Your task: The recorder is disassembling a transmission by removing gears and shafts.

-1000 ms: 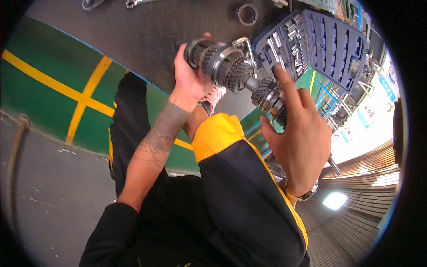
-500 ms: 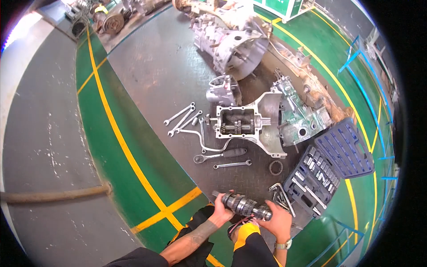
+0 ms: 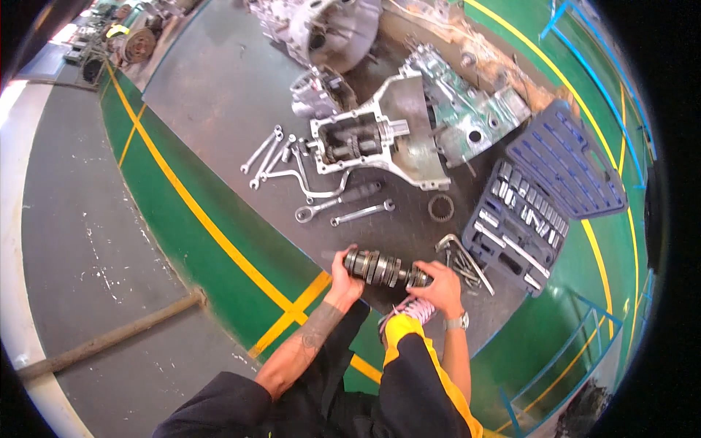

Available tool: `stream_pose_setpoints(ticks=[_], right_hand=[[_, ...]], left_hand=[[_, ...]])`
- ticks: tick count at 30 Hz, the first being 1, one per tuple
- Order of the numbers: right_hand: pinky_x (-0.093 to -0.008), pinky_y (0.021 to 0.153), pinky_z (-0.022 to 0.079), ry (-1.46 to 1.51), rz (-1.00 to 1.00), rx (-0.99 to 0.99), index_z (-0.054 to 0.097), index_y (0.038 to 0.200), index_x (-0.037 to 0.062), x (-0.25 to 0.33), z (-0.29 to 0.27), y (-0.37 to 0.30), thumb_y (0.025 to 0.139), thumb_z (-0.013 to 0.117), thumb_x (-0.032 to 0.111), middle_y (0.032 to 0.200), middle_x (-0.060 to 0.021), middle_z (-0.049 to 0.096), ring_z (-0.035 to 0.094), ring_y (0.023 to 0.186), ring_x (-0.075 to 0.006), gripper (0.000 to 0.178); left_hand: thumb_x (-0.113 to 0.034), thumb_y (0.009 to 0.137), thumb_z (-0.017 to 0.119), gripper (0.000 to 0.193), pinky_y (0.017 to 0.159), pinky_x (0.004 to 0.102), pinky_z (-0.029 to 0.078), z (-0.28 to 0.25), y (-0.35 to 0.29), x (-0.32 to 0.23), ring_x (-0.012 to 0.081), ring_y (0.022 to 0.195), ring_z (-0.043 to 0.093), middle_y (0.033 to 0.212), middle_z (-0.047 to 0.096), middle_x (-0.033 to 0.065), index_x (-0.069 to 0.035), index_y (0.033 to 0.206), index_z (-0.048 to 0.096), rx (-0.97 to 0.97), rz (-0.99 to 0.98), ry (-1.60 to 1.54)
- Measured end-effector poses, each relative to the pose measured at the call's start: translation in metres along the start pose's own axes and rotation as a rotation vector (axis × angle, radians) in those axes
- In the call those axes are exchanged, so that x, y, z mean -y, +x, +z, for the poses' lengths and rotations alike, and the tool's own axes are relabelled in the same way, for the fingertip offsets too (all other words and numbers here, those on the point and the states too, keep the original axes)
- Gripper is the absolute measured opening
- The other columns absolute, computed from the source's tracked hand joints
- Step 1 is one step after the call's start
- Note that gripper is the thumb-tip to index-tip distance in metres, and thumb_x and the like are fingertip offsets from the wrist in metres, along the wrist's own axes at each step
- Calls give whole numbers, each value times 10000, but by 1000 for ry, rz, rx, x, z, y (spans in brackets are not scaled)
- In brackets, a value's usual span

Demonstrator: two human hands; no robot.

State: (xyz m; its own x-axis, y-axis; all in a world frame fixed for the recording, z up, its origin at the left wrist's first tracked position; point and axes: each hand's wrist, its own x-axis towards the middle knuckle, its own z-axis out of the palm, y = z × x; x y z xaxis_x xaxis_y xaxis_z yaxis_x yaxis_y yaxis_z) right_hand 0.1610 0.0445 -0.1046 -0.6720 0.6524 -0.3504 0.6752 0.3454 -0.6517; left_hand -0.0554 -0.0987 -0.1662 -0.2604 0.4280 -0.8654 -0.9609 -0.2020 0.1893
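Your left hand (image 3: 345, 281) holds one end of a shaft full of gears (image 3: 380, 268), and your right hand (image 3: 438, 286) curls around the other end. The shaft is between your hands, in front of you, over the near edge of the dark metal plate (image 3: 219, 95). Past it lie a ratchet (image 3: 337, 202), a wrench (image 3: 363, 213) and a round toothed ring (image 3: 440, 207). To the right, bent metal keys (image 3: 467, 261) lie near an open tool case (image 3: 491, 248). A big silver housing (image 3: 412, 128) sits farther back.
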Motion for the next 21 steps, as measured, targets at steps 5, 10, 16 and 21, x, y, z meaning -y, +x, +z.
stream_pose_setpoints(ticks=[5,10,16,21], right_hand=[[-392,826,557,94,18,-33,764,1181,158,0,0,15,622,895,371,1074,-71,700,700,960,-305,613],[-404,820,565,36,125,-49,770,1169,157,-9,-8,0,607,895,405,1076,-84,700,704,954,-304,627],[-427,807,573,-88,78,-42,756,1179,165,-4,6,12,627,867,495,1044,-108,709,708,934,-328,652],[-429,747,568,-141,85,-77,758,1151,137,0,-1,14,572,896,549,980,-102,698,709,869,-326,724]], left_hand=[[-365,971,541,331,969,497,534,14,12,-11,339,1053,674,1137,698,166,-117,1166,641,12,7,87],[-354,1002,527,302,937,463,539,15,27,13,229,1011,675,1073,707,59,-133,1163,654,-1,-16,158],[-414,1006,527,319,880,514,554,24,25,-9,235,1002,704,1061,724,51,-154,1150,642,-103,-81,382],[-493,986,498,443,854,588,543,37,19,-10,290,987,692,1092,695,92,-133,1212,624,-260,-88,626]])
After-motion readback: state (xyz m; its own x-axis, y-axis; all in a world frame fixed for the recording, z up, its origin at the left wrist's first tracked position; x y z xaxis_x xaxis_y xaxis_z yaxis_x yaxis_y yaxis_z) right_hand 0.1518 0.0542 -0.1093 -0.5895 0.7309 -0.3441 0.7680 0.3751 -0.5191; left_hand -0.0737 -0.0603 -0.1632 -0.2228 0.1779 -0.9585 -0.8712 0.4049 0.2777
